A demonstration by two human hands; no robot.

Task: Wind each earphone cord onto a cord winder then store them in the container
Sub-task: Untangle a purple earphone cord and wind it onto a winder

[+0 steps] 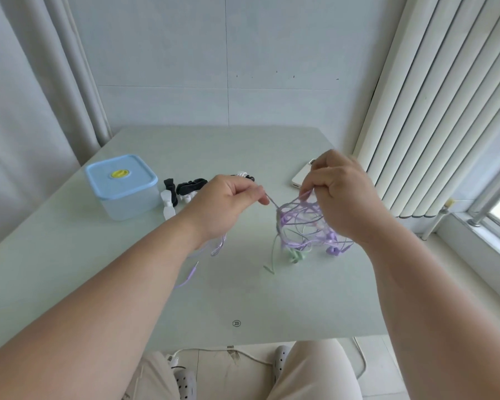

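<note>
- The earphone cords (300,223) are hanging as a loose purple and green tangle just above the bench (243,298), between the two hands, with some loops and earbuds trailing onto the surface.
- They are looking very light, thin and limp, so they are likely to be snagging and knotting rather than sliding free. A hard pull would be risking tighter knots or strain on the fine wire at the earbuds.
- The safest hold is probably one free strand or a plug end, eased out while the bundle is being steadied.
- The left hand (228,203) is pinching a single purple strand between thumb and forefinger, holding it taut beside the tangle. A purple plug (195,267) is trailing below that wrist.
- The right hand (341,194) is gripping the top of the tangle with curled fingers, raised, with its back to the camera.
- The container (122,197) is sitting closed at the far left, with the cord winders (189,186) just beside it.
</note>
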